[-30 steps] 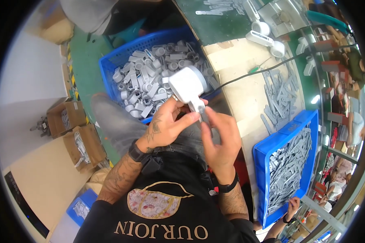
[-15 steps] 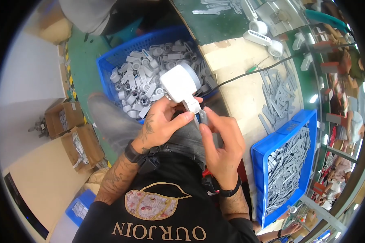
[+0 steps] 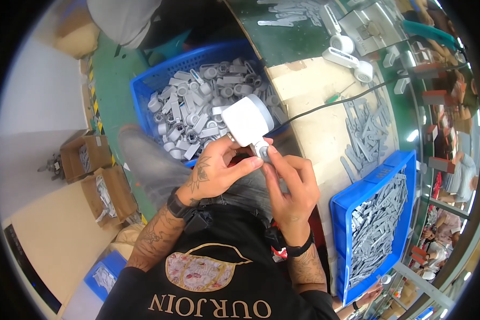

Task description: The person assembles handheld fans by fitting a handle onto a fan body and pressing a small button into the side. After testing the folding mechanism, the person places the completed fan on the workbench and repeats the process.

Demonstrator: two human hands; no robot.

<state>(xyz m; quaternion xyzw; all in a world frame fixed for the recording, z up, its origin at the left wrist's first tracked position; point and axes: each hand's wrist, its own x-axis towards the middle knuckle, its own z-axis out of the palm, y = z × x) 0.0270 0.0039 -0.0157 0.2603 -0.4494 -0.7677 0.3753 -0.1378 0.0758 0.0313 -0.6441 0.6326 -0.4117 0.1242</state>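
My left hand (image 3: 212, 173) is closed round the handle end of a white plastic housing (image 3: 245, 120) with a wide round head and a pale grey rim. The head points up and away from me, over my lap. My right hand (image 3: 294, 193) pinches a small grey plastic strip (image 3: 264, 154) against the housing's narrow handle, its thumb and index finger close to the left thumb. Fingers hide part of the strip and handle, so I cannot tell whether the strip is seated.
Beyond my hands stands a blue basket (image 3: 162, 68) heaped with similar white-grey housings. Right, a blue tray (image 3: 342, 224) of grey strips rests by the cardboard-covered bench (image 3: 312, 136), with loose strips (image 3: 365, 128), a screwdriver (image 3: 333, 98) and a black cable (image 3: 325, 100). Cardboard boxes (image 3: 112, 197) sit at left.
The grey strip stood angled off the handle end; now it lies along the handle. My right fingers have moved in closer to the left thumb. The housing sits slightly lower and further right.
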